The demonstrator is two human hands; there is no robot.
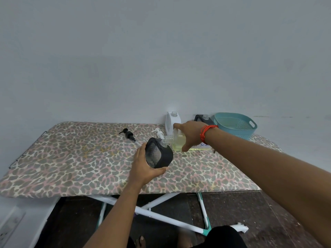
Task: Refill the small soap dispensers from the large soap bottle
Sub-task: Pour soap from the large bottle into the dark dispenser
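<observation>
The large soap bottle (176, 141), clear and holding yellow liquid, lies tipped sideways in your right hand (189, 134), whose fingers wrap its body. Its mouth meets the open neck of a black dispenser (158, 157). Your left hand (143, 169) grips that dispenser from below, tilted, over the leopard-print ironing board (71, 158). Both necks are narrow, so a steeper tip or a drifting hand would likely spill soap onto the cloth. There are three small dispensers: this one, plus a white dispenser (172, 120) and a second black dispenser (204, 119) by the wall. Two loose pumps lie nearby, a black pump (128, 134) and a white pump (159, 133). One teal basket (232, 129) sits at the far right.
</observation>
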